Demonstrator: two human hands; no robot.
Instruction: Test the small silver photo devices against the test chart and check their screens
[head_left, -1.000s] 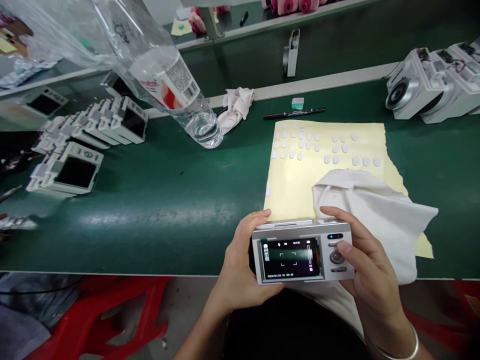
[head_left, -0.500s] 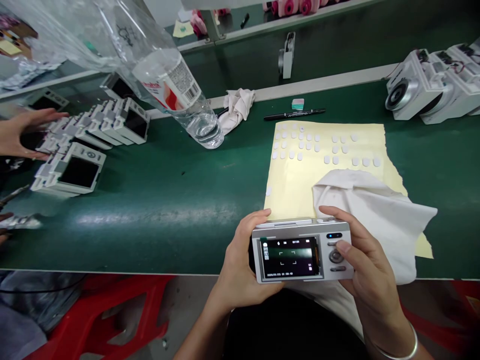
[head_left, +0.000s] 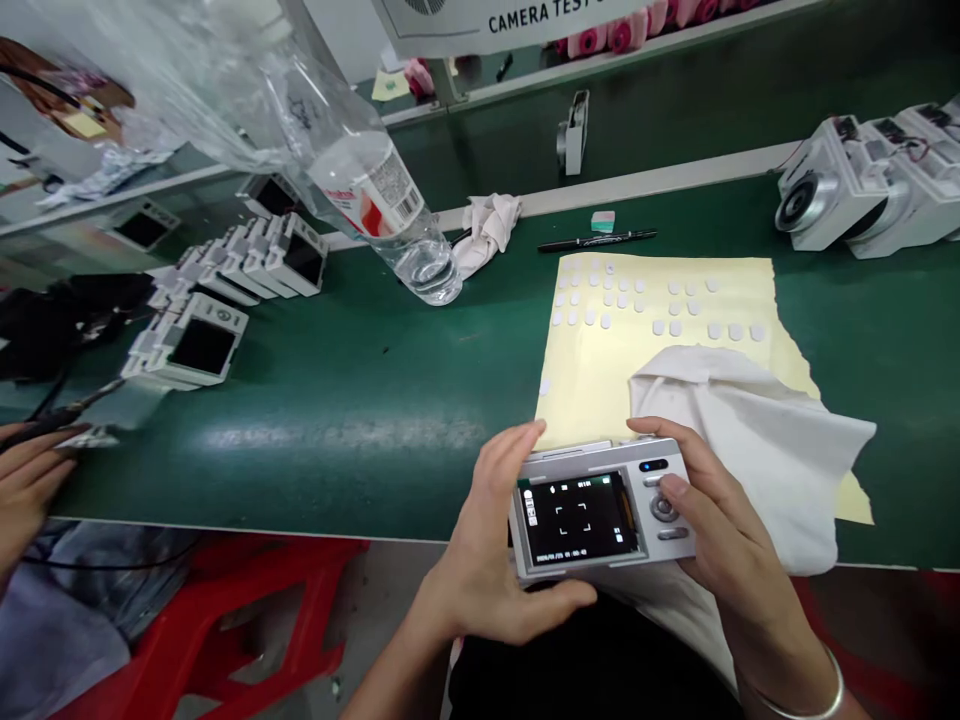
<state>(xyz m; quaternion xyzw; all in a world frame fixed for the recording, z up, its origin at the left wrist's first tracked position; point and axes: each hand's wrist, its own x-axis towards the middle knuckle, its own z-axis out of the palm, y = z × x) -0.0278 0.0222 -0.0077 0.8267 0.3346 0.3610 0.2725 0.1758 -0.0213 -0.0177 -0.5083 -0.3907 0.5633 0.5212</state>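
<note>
A silver digital camera is held low over the table's front edge, its lit screen facing me and showing white focus brackets. My right hand grips its right end, thumb over the buttons and a finger along the top. Around the left end, my left hand makes a wide C shape: fingers at the upper corner, thumb stretched out below the bottom edge. Any fingers behind the body are hidden. Beyond the camera lie a yellow sheet with several small pale pads and a white cloth.
White cameras stand in rows at left; more white camera bodies are at right. A water bottle leans at the back, near a crumpled cloth and a black pen. Another person's hand holds a thin tool at far left.
My left thumb has come away from the camera's underside and spread. The camera has shifted slightly left and tilted. The other person's hand has left the camera row.
</note>
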